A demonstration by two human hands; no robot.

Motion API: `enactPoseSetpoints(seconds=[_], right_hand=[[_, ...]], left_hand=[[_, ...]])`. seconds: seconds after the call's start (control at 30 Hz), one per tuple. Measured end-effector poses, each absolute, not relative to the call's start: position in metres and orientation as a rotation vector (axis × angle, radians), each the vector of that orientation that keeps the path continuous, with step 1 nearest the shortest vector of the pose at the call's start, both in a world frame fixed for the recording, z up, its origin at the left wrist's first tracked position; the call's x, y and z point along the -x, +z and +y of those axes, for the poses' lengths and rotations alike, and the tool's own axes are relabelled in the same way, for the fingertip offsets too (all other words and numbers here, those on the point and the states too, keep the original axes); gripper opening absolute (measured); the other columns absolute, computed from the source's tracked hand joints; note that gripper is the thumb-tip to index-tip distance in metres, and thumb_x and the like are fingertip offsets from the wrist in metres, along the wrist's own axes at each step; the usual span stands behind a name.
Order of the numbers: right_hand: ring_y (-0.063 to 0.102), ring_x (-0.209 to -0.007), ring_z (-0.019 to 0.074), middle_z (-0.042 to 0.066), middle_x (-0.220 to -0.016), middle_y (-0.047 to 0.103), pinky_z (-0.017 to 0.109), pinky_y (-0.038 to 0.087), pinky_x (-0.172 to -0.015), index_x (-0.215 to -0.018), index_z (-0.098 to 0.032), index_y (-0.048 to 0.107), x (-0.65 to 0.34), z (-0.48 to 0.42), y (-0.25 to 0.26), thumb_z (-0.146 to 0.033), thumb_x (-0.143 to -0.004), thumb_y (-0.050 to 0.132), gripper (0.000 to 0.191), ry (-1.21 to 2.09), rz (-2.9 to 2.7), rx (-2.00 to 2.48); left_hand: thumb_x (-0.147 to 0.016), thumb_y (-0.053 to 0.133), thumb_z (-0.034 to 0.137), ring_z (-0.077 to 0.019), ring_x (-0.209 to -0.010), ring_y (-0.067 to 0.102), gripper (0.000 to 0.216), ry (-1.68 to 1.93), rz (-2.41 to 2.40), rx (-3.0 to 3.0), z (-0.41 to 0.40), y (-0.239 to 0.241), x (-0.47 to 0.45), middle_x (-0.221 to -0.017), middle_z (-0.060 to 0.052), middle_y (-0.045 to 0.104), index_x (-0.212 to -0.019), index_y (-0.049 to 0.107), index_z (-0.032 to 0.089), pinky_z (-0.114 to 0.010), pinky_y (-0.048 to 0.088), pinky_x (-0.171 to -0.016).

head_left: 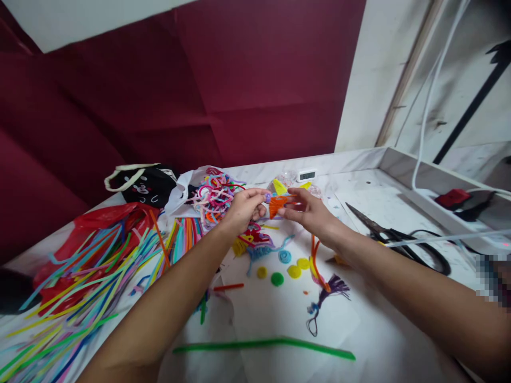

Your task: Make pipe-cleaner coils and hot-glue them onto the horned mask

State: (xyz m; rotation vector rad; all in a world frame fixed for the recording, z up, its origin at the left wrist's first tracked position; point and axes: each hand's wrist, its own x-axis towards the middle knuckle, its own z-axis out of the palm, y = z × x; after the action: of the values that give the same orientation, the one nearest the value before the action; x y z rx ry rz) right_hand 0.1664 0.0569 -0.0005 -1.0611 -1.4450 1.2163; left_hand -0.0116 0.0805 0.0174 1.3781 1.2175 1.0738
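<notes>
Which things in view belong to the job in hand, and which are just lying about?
Apparently in the job:
purple bit at the left hand
orange piece by the right hand
likely fuzzy stems, scissors

Apparently lying about:
digital display
black bag

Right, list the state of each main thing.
Small purple fuzzy piece, pinched by left hand
Ridged orange fuzzy piece, held by right hand
Long green pipe cleaner, lying slightly bent
Purple thread tassel, strands fanned
Light-blue fuzzy coil, wound flat
Black-handled metal scissors, lying flat

On the counter (385,192): pipe cleaners (85,314) at left, bag (148,186) behind them; scissors (379,230) at right; tassel (337,288) nearer, left of scissors; digital display (306,175) at rear.
</notes>
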Motion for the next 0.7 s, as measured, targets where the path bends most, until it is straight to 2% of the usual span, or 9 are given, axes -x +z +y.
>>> enactPoseSetpoints(seconds=[0.13, 0.23, 0.33, 0.57, 0.7], right_hand=[[0.064, -0.079, 0.0171, 0.006, -0.089, 0.069, 0.030, 0.052, -0.071, -0.099, -0.015, 0.062, -0.157, 0.056, 0.000, -0.045, -0.070, 0.075, 0.043, 1.359, -1.444, 0.972], [0.060, -0.067, 0.0135, 0.002, -0.075, 0.067, 0.026, 0.049, -0.064, -0.083, -0.015, 0.063, -0.159, 0.050, 0.000, -0.048, -0.063, 0.081, 0.042, 1.380, -1.431, 0.957], [0.058, -0.062, 0.0119, 0.001, -0.070, 0.066, 0.025, 0.046, -0.061, -0.078, -0.015, 0.064, -0.164, 0.046, 0.001, -0.046, -0.061, 0.083, 0.041, 1.393, -1.445, 0.964], [0.057, -0.055, 0.0128, 0.001, -0.059, 0.064, 0.026, 0.045, -0.059, -0.072, -0.014, 0.064, -0.175, 0.033, 0.002, -0.047, -0.070, 0.077, 0.035, 1.446, -1.534, 0.962], [0.055, -0.052, 0.0107, 0.000, -0.058, 0.063, 0.024, 0.043, -0.054, -0.069, -0.015, 0.065, -0.183, 0.025, 0.000, -0.042, -0.069, 0.078, 0.030, 1.522, -1.552, 0.982]], left_hand=[[-0.080, 0.055, 0.017, -0.0037, -0.031, 0.035, 0.019, 1.067, 1.210, -1.405, 0.063, 0.021, 0.005, -0.045, 0.006, 0.052, -0.098, 0.062, 0.012, -0.016, 0.025, -0.036], [-0.080, 0.059, 0.017, -0.0037, -0.032, 0.037, 0.019, 1.044, 1.207, -1.434, 0.056, 0.020, 0.005, -0.047, 0.006, 0.054, -0.098, 0.063, 0.013, -0.017, 0.027, -0.036], [-0.081, 0.059, 0.017, -0.0051, -0.033, 0.040, 0.017, 0.987, 1.208, -1.491, 0.051, 0.020, 0.005, -0.047, 0.006, 0.054, -0.096, 0.064, 0.012, -0.017, 0.029, -0.036], [-0.078, 0.061, 0.012, -0.0049, -0.039, 0.044, 0.007, 0.865, 1.206, -1.637, 0.035, 0.028, 0.002, -0.046, 0.006, 0.053, -0.083, 0.067, 0.012, -0.015, 0.032, -0.039], [-0.076, 0.064, 0.012, -0.0054, -0.038, 0.045, 0.006, 0.796, 1.151, -1.681, 0.026, 0.030, 0.002, -0.046, 0.006, 0.055, -0.081, 0.067, 0.012, -0.016, 0.034, -0.038]])
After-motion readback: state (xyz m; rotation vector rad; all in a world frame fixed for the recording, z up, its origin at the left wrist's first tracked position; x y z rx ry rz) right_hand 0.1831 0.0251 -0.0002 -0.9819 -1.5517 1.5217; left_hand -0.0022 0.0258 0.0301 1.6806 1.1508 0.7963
